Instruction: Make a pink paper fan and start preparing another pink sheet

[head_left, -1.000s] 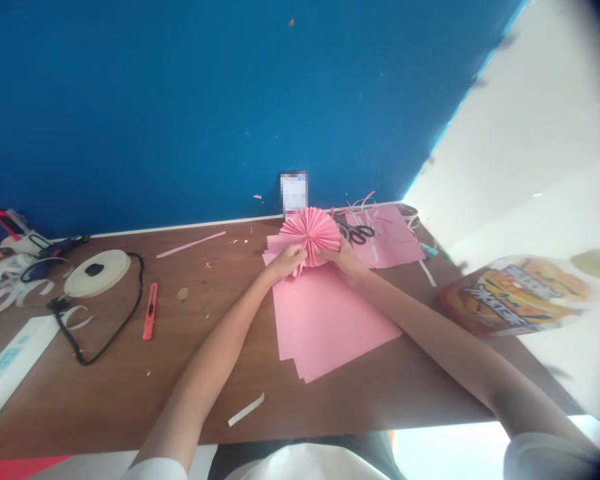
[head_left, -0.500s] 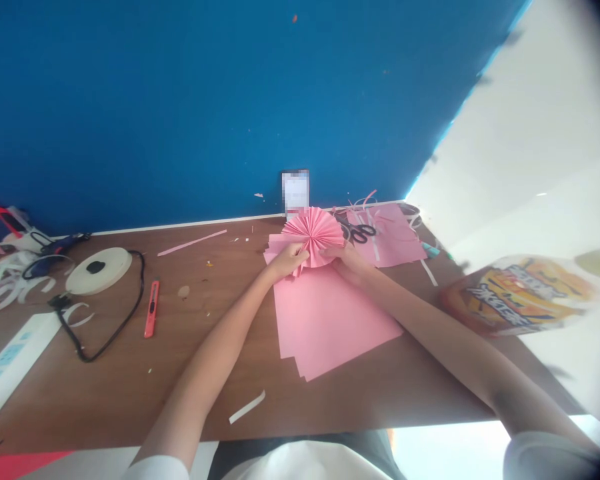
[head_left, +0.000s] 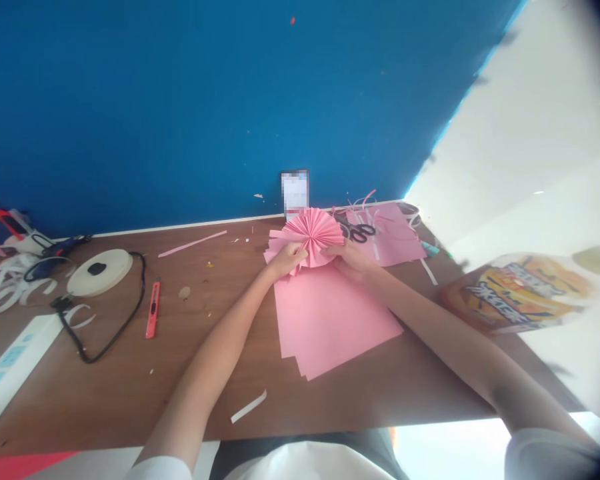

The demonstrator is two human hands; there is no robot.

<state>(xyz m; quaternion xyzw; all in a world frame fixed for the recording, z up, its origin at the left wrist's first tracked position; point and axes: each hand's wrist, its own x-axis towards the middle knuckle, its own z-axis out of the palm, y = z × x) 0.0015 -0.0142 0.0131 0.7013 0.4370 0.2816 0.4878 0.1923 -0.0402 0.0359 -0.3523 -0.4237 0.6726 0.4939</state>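
A pink pleated paper fan (head_left: 314, 233), spread almost into a round rosette, is held up above the far middle of the brown table (head_left: 130, 380). My left hand (head_left: 286, 257) pinches its lower left edge with closed fingers. My right hand (head_left: 349, 259) grips its lower right edge. Beneath both hands lies a stack of flat pink paper sheets (head_left: 330, 320).
Black-handled scissors (head_left: 355, 231) and more pink paper (head_left: 393, 237) lie behind my right hand. A red utility knife (head_left: 153, 309), a white tape roll (head_left: 100, 270) with a black cord, a white power strip (head_left: 10, 367) and paper strips are at left. A snack bag (head_left: 520, 290) sits at right.
The fan and both hands have barely shifted; my fingers adjusted slightly along the fan's lower edge.
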